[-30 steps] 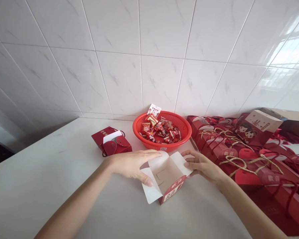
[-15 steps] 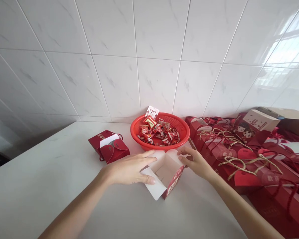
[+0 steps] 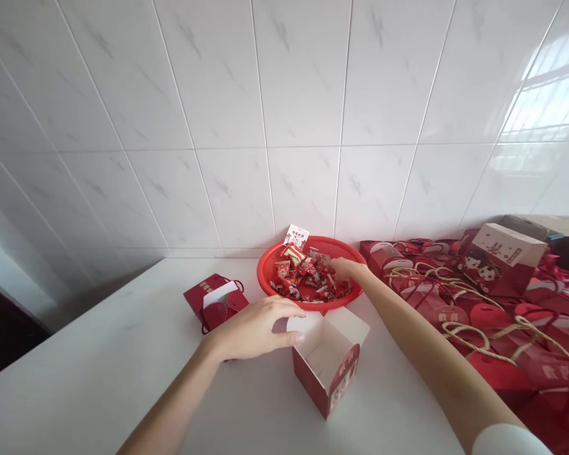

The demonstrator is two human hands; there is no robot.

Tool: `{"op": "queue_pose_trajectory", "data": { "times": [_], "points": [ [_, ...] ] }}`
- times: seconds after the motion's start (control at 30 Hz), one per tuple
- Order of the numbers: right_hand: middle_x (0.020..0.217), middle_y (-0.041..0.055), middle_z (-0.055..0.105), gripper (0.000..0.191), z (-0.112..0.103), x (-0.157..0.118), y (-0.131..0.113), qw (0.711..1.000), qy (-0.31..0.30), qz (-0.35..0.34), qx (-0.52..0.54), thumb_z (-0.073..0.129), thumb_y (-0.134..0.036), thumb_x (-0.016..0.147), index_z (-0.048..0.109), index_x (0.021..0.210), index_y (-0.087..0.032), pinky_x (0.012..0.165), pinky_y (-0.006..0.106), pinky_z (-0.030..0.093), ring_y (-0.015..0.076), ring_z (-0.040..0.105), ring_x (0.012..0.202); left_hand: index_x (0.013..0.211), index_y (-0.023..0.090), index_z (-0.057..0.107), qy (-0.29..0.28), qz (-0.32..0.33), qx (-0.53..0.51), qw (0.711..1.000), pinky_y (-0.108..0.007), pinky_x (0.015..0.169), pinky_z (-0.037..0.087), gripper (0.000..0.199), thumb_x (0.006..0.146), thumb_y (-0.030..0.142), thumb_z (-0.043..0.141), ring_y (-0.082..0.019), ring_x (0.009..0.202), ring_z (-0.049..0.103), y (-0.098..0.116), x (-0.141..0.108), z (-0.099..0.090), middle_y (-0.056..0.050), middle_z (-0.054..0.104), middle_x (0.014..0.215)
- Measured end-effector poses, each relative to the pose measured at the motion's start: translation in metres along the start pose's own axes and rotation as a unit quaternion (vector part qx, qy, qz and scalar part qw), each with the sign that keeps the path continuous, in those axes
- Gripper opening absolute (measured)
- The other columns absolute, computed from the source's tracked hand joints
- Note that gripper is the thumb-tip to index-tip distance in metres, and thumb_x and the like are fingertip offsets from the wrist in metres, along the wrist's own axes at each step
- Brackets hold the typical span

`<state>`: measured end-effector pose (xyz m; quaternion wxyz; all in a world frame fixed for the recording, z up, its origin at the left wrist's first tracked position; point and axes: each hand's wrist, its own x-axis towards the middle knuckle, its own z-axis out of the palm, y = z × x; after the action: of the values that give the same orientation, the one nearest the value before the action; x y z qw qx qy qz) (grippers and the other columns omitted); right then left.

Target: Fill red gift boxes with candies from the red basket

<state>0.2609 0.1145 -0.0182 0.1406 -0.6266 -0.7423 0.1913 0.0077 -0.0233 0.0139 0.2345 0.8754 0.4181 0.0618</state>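
Note:
A red gift box [image 3: 312, 381] with a pale inside stands open on the white table [image 3: 246, 404]. Its white flaps spread at the back and right. My left hand [image 3: 258, 325] is at the box's back left, thumb and fingers curved round the edge of a flap. Behind the box, my right hand [image 3: 345, 270] reaches into a red plastic basket [image 3: 265, 278]. The basket holds several wrapped candies [image 3: 308, 270]. My right fingertips dip among them and are partly hidden, so whether they grip one is unclear.
To the left lies another dark red box [image 3: 195, 296] with a cord handle. Many red gift boxes [image 3: 495, 373] with rope handles crowd the right side. A printed box [image 3: 490, 262] rests on top of them. The tiled wall [image 3: 303, 183] borders the table's back.
My right hand has left the box's right flap and moved into the basket. The white flap that stuck out at the front left no longer shows. The view has tilted upward.

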Motion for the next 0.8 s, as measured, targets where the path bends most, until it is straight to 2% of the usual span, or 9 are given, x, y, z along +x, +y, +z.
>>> {"op": "queue_pose_trajectory", "data": {
  "times": [0.1,0.2,0.27,0.33,0.43,0.57,0.67,0.73,0.8],
  "points": [
    [0.073,0.0051,0.071,0.038,0.011,0.013,0.01,0.999,-0.025,0.016,0.019,0.077,0.004,0.045,0.07,0.075,-0.019,0.065,0.028,0.05,0.0281,0.071,0.081,0.125,0.024,0.068,0.036,0.011,-0.039,0.999,-0.033,0.101,0.047,0.044,0.092,0.052,0.058,-0.024,0.118,0.062,-0.012,0.006,-0.013,-0.005,0.068,0.131],
    [0.064,0.0021,0.066,0.034,0.015,0.01,0.019,0.996,-0.02,0.004,0.088,0.081,0.001,0.04,0.063,0.062,-0.018,0.061,0.027,0.05,0.0267,0.07,0.076,0.118,0.022,0.071,0.059,-0.003,-0.076,0.995,-0.032,0.095,0.05,0.042,0.091,0.051,0.058,-0.024,0.112,0.065,-0.028,0.022,-0.025,-0.006,0.072,0.125],
    [0.064,0.0019,0.066,0.031,0.014,0.004,0.02,0.985,-0.009,-0.019,0.171,0.085,-0.008,0.043,0.064,0.063,-0.017,0.06,0.028,0.051,0.0252,0.069,0.073,0.113,0.02,0.072,0.065,-0.006,-0.088,0.994,-0.032,0.092,0.051,0.041,0.091,0.051,0.058,-0.024,0.108,0.066,-0.038,0.039,-0.03,-0.006,0.074,0.118],
    [0.074,0.0033,0.07,0.03,0.014,-0.005,0.016,0.96,0.005,-0.054,0.274,0.086,-0.027,0.054,0.069,0.076,-0.017,0.062,0.029,0.054,0.0231,0.069,0.075,0.112,0.018,0.072,0.064,-0.01,-0.069,0.995,-0.032,0.089,0.051,0.041,0.09,0.049,0.057,-0.024,0.102,0.068,-0.047,0.059,-0.033,-0.007,0.075,0.113],
    [0.086,0.0047,0.072,0.044,0.015,-0.021,0.003,0.889,0.048,-0.095,0.445,0.078,-0.053,0.069,0.068,0.093,-0.018,0.063,0.029,0.056,0.0188,0.068,0.075,0.112,0.017,0.071,0.04,-0.021,0.008,0.999,-0.031,0.085,0.052,0.034,0.09,0.038,0.055,-0.023,0.097,0.068,-0.057,0.093,-0.033,-0.007,0.075,0.111],
    [0.061,-0.0026,0.056,0.052,0.022,-0.039,-0.01,0.79,0.105,-0.104,0.595,0.075,-0.068,0.067,0.054,0.068,-0.02,0.045,0.021,0.042,0.009,0.05,0.052,0.108,0.016,0.073,-0.004,-0.025,0.064,0.998,-0.031,0.084,0.051,0.028,0.083,0.024,0.062,-0.024,0.097,0.068,-0.059,0.137,-0.025,-0.009,0.074,0.111],
    [0.053,-0.0063,0.043,0.056,0.026,-0.048,-0.011,0.724,0.117,-0.086,0.675,0.081,-0.063,0.063,0.045,0.059,-0.02,0.043,0.018,0.037,0.0059,0.04,0.048,0.112,0.02,0.071,-0.033,-0.013,0.112,0.993,-0.033,0.089,0.05,0.037,0.075,0.017,0.069,-0.026,0.105,0.065,-0.052,0.164,-0.01,-0.008,0.071,0.119],
    [0.057,-0.0056,0.049,0.049,0.028,-0.053,-0.009,0.671,0.123,-0.056,0.729,0.088,-0.053,0.06,0.053,0.065,-0.02,0.046,0.019,0.041,0.0074,0.045,0.052,0.11,0.019,0.07,-0.038,0.0,0.146,0.989,-0.036,0.097,0.047,0.041,0.07,0.01,0.072,-0.03,0.116,0.06,-0.046,0.18,0.002,-0.011,0.067,0.125],
    [0.063,-0.0042,0.057,0.043,0.027,-0.058,-0.007,0.634,0.13,-0.029,0.761,0.089,-0.046,0.058,0.059,0.074,-0.02,0.049,0.02,0.045,0.0098,0.052,0.056,0.104,0.015,0.071,-0.038,0.002,0.175,0.984,-0.04,0.105,0.042,0.035,0.07,0.008,0.074,-0.034,0.124,0.054,-0.042,0.193,0.012,-0.013,0.066,0.125]
  ]
}}
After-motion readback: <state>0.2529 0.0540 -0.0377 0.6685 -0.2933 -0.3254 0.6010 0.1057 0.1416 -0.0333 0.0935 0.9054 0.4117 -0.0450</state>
